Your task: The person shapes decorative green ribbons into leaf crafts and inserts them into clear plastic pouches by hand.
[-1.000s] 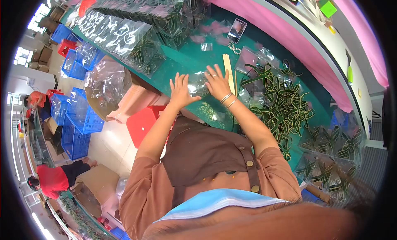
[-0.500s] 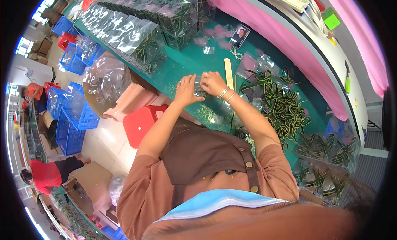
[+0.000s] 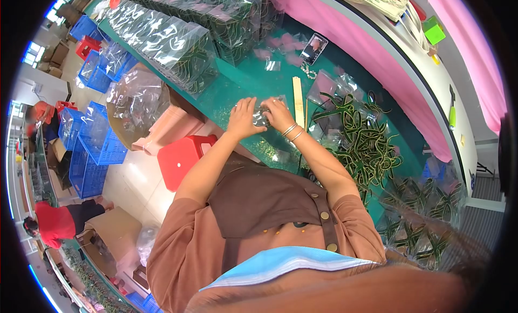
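Observation:
My left hand (image 3: 244, 118) rests on the green table with its fingers stretched out, at the left edge of a small clear plastic bag (image 3: 259, 117). On the bag's other side my right hand (image 3: 278, 114), with bangles at the wrist, has bent fingers closed on the plastic. The bag's contents are mostly hidden by my hands and glare. Right of my right hand lie a pale wooden ruler-like strip (image 3: 298, 100) and a thin stick. Beyond them spreads a heap of green strips with yellow edges (image 3: 369, 143).
Rows of filled clear bags (image 3: 162, 43) stand at the back left. A phone (image 3: 314, 48) and a bead string (image 3: 308, 71) lie at the back. A red stool (image 3: 181, 162) and blue crates (image 3: 100, 137) are on the floor. A person in red (image 3: 54, 224) is far left.
My right hand has shifted slightly, its fingers more bent over the bag. My left hand keeps about the same place. The view has moved a little.

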The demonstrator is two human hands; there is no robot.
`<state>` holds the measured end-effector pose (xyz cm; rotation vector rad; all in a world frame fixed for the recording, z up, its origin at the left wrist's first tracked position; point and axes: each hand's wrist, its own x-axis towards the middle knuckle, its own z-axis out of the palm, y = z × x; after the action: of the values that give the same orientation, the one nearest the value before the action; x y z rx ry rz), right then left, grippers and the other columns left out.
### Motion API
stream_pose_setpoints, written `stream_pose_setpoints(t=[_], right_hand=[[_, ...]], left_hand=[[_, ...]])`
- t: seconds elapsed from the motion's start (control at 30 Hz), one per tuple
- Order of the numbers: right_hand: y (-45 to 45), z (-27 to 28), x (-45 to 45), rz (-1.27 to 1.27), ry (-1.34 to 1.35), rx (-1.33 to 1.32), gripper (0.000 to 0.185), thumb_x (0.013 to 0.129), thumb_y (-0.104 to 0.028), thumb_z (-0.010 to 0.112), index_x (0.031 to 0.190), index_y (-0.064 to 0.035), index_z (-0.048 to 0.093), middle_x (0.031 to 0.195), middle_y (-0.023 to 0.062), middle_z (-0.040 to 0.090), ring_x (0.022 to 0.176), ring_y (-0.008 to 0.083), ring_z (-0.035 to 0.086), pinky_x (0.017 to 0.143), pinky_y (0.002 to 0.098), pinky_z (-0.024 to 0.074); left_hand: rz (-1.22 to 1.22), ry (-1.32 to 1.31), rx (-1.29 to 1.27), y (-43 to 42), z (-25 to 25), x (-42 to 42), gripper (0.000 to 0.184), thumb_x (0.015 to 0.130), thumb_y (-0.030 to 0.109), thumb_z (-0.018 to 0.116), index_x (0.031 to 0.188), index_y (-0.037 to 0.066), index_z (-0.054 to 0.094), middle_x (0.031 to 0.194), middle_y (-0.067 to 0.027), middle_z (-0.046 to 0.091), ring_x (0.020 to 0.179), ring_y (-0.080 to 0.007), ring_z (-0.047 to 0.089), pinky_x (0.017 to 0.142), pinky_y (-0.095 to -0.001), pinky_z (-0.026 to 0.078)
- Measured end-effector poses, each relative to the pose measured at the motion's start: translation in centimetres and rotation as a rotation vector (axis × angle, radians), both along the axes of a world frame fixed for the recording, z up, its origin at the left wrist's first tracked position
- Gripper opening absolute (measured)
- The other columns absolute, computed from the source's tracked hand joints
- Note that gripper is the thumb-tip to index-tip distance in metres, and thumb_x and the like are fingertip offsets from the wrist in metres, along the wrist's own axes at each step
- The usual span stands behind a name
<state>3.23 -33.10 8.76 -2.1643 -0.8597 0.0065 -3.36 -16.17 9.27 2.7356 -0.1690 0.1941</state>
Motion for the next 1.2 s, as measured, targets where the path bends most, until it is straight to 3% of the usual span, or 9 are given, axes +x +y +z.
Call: stream_pose_setpoints(t=[0.07,0.17,0.4,0.57,1.0,1.1,1.2], right_hand=[[-0.1,-1.1,-0.1,0.014,-0.226,0.141,0.023,0.079,-0.002,0.066,0.101,-0.0056,0.061,0.095,0.0111,0.061,0.092,0.0347,0.059,0.082,0.0427,0.0466],[0.0,-0.7,-0.4,-0.059,0.005,0.168,0.021,0.079,-0.002,0.065,0.100,-0.0049,0.062,0.092,0.0128,0.063,0.091,0.0359,0.060,0.081,0.0432,0.0483],[0.4,-1.2,-0.2,-0.042,-0.147,0.071,0.015,0.078,-0.002,0.065,0.093,-0.0026,0.064,0.090,0.0143,0.063,0.091,0.0369,0.060,0.081,0.0442,0.0479],[0.2,-1.5,-0.3,-0.032,-0.246,0.010,0.014,0.075,-0.003,0.067,0.089,-0.0045,0.066,0.097,0.0101,0.059,0.097,0.0306,0.057,0.082,0.0413,0.0473],[0.1,-2.4,-0.9,-0.057,-0.392,-0.015,0.015,0.074,-0.003,0.060,0.087,-0.0047,0.069,0.096,0.0072,0.060,0.097,0.0265,0.057,0.087,0.0378,0.0488],[0.1,-2.1,-1.2,-0.058,-0.262,-0.016,0.017,0.075,-0.004,0.061,0.090,-0.0028,0.069,0.099,0.0085,0.060,0.099,0.0282,0.056,0.090,0.0388,0.0483],[-0.7,-1.9,-3.0,-0.065,-0.125,0.018,0.018,0.079,-0.007,0.064,0.095,-0.0009,0.070,0.106,0.0097,0.062,0.105,0.0280,0.057,0.093,0.0376,0.0475]], left_hand=[[0.014,0.026,0.010,-0.1,0.1,0.0,0.112,0.056,0.050,0.086,0.144,0.004,0.034,0.138,-0.0154,0.042,0.132,-0.0344,0.038,0.106,-0.0497,0.035],[0.003,-0.013,0.011,0.0,-0.1,-0.1,0.112,0.056,0.050,0.086,0.144,0.004,0.034,0.138,-0.0153,0.042,0.132,-0.0341,0.038,0.106,-0.0497,0.035],[0.010,-0.009,0.011,0.0,-0.2,0.0,0.112,0.056,0.050,0.086,0.144,0.004,0.034,0.139,-0.0150,0.042,0.132,-0.0341,0.038,0.106,-0.0490,0.035],[0.007,-0.002,-0.008,-0.1,0.1,-0.1,0.110,0.057,0.048,0.086,0.144,0.005,0.034,0.139,-0.0160,0.041,0.132,-0.0362,0.038,0.105,-0.0509,0.037],[-0.028,-0.040,0.002,0.2,-0.7,0.4,0.111,0.056,0.048,0.086,0.143,0.003,0.034,0.139,-0.0164,0.041,0.131,-0.0369,0.038,0.105,-0.0498,0.036],[-0.039,-0.036,0.025,0.2,-1.0,0.5,0.112,0.056,0.048,0.086,0.143,0.002,0.034,0.139,-0.0166,0.041,0.131,-0.0366,0.038,0.106,-0.0477,0.035],[-0.059,-0.047,-0.016,0.6,-1.5,0.7,0.113,0.056,0.050,0.086,0.144,0.003,0.033,0.140,-0.0171,0.040,0.132,-0.0367,0.038,0.107,-0.0541,0.031]])
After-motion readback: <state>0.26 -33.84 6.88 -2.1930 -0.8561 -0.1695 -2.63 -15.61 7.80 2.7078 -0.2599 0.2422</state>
